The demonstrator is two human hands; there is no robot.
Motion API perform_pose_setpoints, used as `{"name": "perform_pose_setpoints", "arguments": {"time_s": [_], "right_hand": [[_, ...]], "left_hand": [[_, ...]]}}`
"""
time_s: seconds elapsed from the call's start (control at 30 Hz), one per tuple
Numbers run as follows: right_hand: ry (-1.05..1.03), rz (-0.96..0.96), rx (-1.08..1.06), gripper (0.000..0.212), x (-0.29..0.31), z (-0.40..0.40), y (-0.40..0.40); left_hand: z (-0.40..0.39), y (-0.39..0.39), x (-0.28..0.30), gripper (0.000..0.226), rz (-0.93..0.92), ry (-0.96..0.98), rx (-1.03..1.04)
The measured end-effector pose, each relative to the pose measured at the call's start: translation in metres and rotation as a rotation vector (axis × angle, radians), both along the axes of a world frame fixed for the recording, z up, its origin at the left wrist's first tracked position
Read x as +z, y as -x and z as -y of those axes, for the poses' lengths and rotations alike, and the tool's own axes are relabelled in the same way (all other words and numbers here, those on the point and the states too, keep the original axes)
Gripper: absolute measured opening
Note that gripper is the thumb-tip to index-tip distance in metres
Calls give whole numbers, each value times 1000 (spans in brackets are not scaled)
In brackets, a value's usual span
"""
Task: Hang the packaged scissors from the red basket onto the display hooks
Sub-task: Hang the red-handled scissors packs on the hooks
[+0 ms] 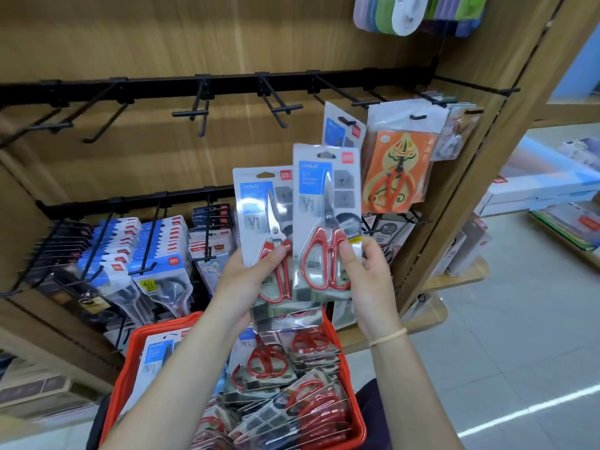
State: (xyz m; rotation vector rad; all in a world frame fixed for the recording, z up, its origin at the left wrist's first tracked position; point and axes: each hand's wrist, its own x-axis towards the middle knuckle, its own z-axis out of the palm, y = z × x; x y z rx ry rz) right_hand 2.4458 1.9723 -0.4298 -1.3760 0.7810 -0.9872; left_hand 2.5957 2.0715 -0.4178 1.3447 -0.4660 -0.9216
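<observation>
Scissors packs: left hand (246, 280) grips one (264, 222), right hand (367, 280) pinches another (326, 203); red basket (130, 362) near, empty hooks (276, 105) far, hung orange pack (396, 170) right.

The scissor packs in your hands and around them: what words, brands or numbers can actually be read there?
"HOME": blue panel of the pack in the left hand.
"HOME": blue panel of a pack in the red basket.
"deli": red corner tag of a hanging blue pack.
Pack in the right hand: print too blurred.
Orange pack: characters too blurred.
</observation>
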Motion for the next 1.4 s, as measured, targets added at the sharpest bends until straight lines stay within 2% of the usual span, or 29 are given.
{"name": "perform_pose_setpoints", "arguments": {"time_s": [0.07, 0.27, 0.4, 0.53, 0.63, 0.83, 0.93, 1.07, 1.17, 1.23, 1.3, 1.4], "right_hand": [[8, 53, -28, 36, 4, 6, 2], [66, 69, -79, 18, 13, 29, 0], [64, 61, -81, 24, 15, 38, -5], [46, 59, -96, 14, 16, 42, -9], [26, 43, -122, 19, 17, 46, -14], [-155, -40, -210, 32, 2, 45, -24], [-346, 77, -204, 36, -10, 37, -25], [-412, 132, -212, 42, -16, 29, -25], [-386, 54, -150, 35, -17, 19, -25], [-296, -44, -55, 23, -15, 12, -25], [-173, -148, 49, 27, -13, 5, -27], [-79, -195, 138, 31, -7, -1, -30]], "left_hand": [[0, -1, 0, 50, -8, 7, 13], [4, -4, 3, 38, 12, 20, 55], [3, -5, 4, 37, 22, 30, 53], [0, -5, 5, 33, 39, 33, 59], [-1, -8, 3, 27, 41, 24, 68], [-4, -12, -4, 23, 46, 0, 110], [-5, -12, -7, 18, 21, -27, 146], [-4, -12, -8, 18, -39, -47, 182], [-5, -13, -11, 22, -18, -19, 172], [-5, -11, -11, 23, -10, 15, 146], [-5, -8, -10, 26, -21, 50, 124], [-6, -6, -9, 45, -2, 71, 138]]}}
